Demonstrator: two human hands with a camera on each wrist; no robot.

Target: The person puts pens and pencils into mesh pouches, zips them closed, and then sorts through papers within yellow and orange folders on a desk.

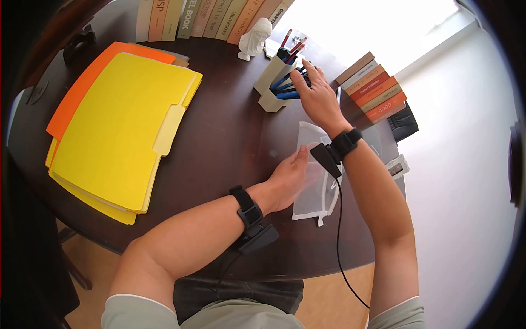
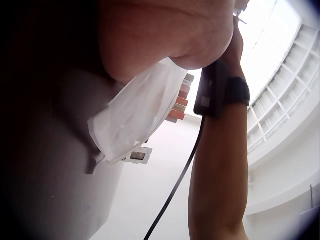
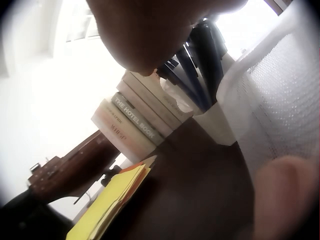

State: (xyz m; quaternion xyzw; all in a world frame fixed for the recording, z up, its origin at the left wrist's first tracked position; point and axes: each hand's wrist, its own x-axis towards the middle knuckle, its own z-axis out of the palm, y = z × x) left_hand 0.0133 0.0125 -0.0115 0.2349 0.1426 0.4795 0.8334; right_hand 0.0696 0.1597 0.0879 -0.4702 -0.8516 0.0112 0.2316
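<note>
My left hand [image 1: 287,178] holds a white mesh pouch [image 1: 315,192] upright above the dark table, thumb on the near side and fingers partly seen through the mesh. In the left wrist view the pouch [image 2: 140,112] hangs beside the palm. My right hand [image 1: 320,104] is at the tops of blue and black pens [image 1: 286,88] in a pale pen holder [image 1: 271,101], thumb and fingers spread apart. From the right wrist the pens [image 3: 200,75] stand just below the hand [image 3: 150,30]; whether the fingertips touch them is hidden.
Yellow folders [image 1: 120,126] and an orange one [image 1: 82,93] lie stacked at the left. A book row [image 1: 208,19] and a white bust [image 1: 255,38] stand at the back. More books [image 1: 372,88] and a small frame [image 1: 397,167] are at the right.
</note>
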